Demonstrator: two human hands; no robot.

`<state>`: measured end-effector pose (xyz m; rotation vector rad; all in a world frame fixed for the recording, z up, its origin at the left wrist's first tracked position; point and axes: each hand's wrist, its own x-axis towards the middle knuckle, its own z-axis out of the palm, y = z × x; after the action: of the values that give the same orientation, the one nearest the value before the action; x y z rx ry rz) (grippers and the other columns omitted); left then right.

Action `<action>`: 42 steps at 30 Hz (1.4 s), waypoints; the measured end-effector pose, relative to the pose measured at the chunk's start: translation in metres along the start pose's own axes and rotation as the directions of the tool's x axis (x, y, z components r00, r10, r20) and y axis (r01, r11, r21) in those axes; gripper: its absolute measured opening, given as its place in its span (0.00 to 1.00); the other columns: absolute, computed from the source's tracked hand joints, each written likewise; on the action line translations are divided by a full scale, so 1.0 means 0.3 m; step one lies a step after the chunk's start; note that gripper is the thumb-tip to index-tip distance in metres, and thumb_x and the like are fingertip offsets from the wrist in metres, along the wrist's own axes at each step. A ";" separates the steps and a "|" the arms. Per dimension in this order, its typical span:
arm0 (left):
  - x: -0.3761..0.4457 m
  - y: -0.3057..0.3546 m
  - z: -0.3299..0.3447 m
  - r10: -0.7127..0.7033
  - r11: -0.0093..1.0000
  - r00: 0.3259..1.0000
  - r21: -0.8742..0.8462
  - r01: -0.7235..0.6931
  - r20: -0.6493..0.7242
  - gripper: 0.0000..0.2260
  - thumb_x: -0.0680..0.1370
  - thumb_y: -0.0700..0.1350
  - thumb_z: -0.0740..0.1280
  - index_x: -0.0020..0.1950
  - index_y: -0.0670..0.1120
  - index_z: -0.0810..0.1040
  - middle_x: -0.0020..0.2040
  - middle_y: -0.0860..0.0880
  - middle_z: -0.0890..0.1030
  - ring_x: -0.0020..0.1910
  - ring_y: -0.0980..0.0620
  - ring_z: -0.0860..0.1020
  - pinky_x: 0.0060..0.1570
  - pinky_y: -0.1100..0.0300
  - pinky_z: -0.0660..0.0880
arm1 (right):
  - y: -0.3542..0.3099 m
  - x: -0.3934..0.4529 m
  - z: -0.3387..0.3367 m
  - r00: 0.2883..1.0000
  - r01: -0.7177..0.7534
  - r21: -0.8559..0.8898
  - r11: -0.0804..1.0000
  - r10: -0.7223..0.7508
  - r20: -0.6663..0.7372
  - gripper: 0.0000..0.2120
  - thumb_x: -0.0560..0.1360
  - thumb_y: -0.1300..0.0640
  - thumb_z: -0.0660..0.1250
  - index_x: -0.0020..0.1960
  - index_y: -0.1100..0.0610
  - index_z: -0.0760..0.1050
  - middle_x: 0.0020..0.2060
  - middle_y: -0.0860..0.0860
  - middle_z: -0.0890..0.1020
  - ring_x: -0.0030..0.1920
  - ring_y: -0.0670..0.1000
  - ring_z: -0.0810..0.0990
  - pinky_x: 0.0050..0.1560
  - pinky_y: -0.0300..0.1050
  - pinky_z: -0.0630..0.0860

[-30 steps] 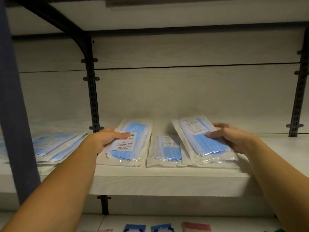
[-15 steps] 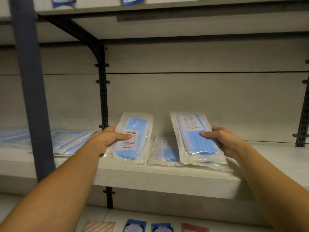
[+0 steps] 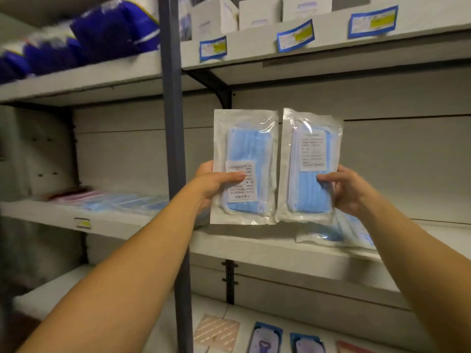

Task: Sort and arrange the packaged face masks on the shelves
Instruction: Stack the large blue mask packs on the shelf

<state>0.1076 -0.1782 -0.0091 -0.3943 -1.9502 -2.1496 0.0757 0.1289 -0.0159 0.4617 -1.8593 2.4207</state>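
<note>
Two clear packs of blue face masks are held upright, side by side, above the middle shelf (image 3: 267, 247). My left hand (image 3: 216, 183) grips the left pack (image 3: 246, 154) at its lower left edge, thumb across the white label. My right hand (image 3: 344, 189) grips the right pack (image 3: 309, 149) at its lower right edge, thumb on the front. Another mask pack (image 3: 339, 231) lies flat on the shelf under my right hand.
A dark upright post (image 3: 173, 149) stands just left of the packs. More blue and pink packs (image 3: 122, 201) lie on the left shelf. The upper shelf carries white boxes (image 3: 260, 11) and dark blue bags (image 3: 84, 39). Other packaged items (image 3: 265, 337) lie on the lowest shelf.
Both hands have lifted their mask packs off the shelf and turned them upright, side by side. The view has tilted up and left, showing the upper shelf.
</note>
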 end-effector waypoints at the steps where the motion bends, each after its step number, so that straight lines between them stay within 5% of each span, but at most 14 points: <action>1: -0.025 0.013 -0.015 0.010 1.000 1.000 0.003 -0.010 -0.007 0.19 0.71 0.34 0.77 0.60 0.40 0.79 0.52 0.41 0.86 0.50 0.42 0.86 0.43 0.47 0.83 | 0.007 -0.007 0.040 1.000 0.010 0.020 1.000 -0.010 0.005 0.28 0.64 0.66 0.71 0.64 0.55 0.75 0.59 0.55 0.82 0.60 0.58 0.81 0.46 0.56 0.85; 5: -0.107 0.054 -0.118 0.048 0.997 0.997 0.058 -0.045 -0.056 0.18 0.70 0.34 0.78 0.58 0.40 0.80 0.50 0.43 0.87 0.50 0.43 0.86 0.48 0.46 0.83 | 0.048 -0.032 0.186 0.999 0.025 0.052 0.998 -0.027 0.033 0.20 0.70 0.70 0.69 0.60 0.55 0.77 0.58 0.54 0.84 0.59 0.57 0.82 0.43 0.53 0.85; 12: -0.246 0.162 -0.422 0.076 0.988 0.984 0.144 -0.052 -0.164 0.18 0.70 0.35 0.77 0.58 0.41 0.79 0.49 0.45 0.87 0.49 0.45 0.86 0.44 0.50 0.84 | 0.085 -0.066 0.449 0.995 0.031 0.017 0.999 -0.032 0.090 0.28 0.65 0.66 0.74 0.64 0.57 0.77 0.60 0.55 0.83 0.61 0.59 0.82 0.51 0.58 0.83; 25: -0.450 0.255 -0.952 0.078 0.982 0.931 0.191 -0.009 -0.356 0.18 0.70 0.36 0.78 0.58 0.42 0.81 0.50 0.45 0.87 0.49 0.45 0.86 0.44 0.47 0.83 | 0.218 -0.099 0.985 0.981 0.031 -0.091 0.995 -0.013 0.193 0.20 0.70 0.66 0.76 0.61 0.56 0.79 0.55 0.52 0.85 0.57 0.56 0.84 0.55 0.58 0.82; 38: -0.368 0.190 -1.230 0.030 0.994 0.923 0.112 0.014 -0.384 0.17 0.71 0.36 0.77 0.59 0.42 0.81 0.51 0.43 0.87 0.50 0.43 0.86 0.43 0.44 0.84 | 0.376 0.032 1.303 0.978 0.024 -0.101 0.995 -0.003 0.208 0.19 0.72 0.65 0.76 0.61 0.56 0.78 0.55 0.52 0.84 0.56 0.54 0.82 0.50 0.53 0.82; 42: -0.282 0.167 -1.329 0.029 0.990 0.923 0.136 0.026 -0.385 0.14 0.72 0.35 0.76 0.56 0.43 0.82 0.50 0.43 0.87 0.49 0.44 0.86 0.45 0.44 0.84 | 0.429 0.149 1.378 0.983 0.035 -0.060 0.998 -0.023 0.185 0.18 0.72 0.66 0.75 0.60 0.56 0.79 0.55 0.51 0.84 0.57 0.54 0.83 0.56 0.55 0.82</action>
<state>0.1820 -0.5817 -0.0254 0.0531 -1.8495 -1.8951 0.0876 -0.3059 -0.0290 0.7255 -1.9764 2.3645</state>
